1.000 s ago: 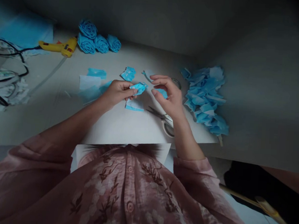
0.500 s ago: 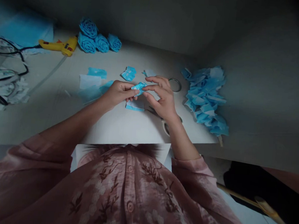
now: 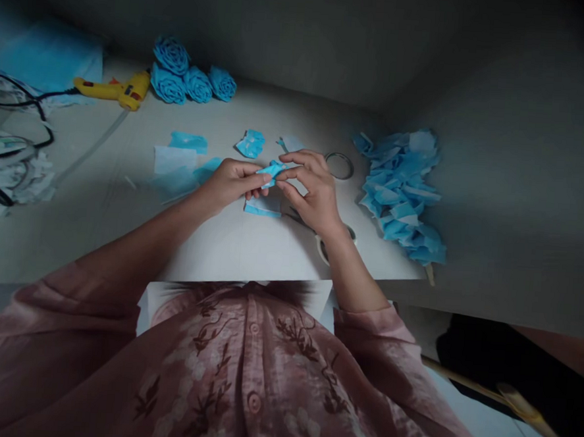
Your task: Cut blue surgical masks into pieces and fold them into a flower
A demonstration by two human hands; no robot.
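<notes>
Both hands meet above the middle of the white table (image 3: 231, 241). My left hand (image 3: 231, 182) pinches a small folded blue fabric piece (image 3: 271, 171) between thumb and fingers. My right hand (image 3: 309, 192) pinches the same piece from the right, fingers curled. Below the hands a flat blue-and-white fabric strip (image 3: 263, 207) lies on the table. Scissors (image 3: 331, 239) lie under my right wrist, mostly hidden.
Several blue fabric roses (image 3: 186, 75) and a yellow glue gun (image 3: 114, 90) lie at the back left. A heap of blue fabric pieces (image 3: 403, 192) sits at the right. Loose blue scraps (image 3: 188, 142), a tape ring (image 3: 339, 165) and black cables (image 3: 14, 142) lie around.
My right hand moved left from above the scissors and closed its fingers on the blue piece that my left hand holds. The left hand stayed in place.
</notes>
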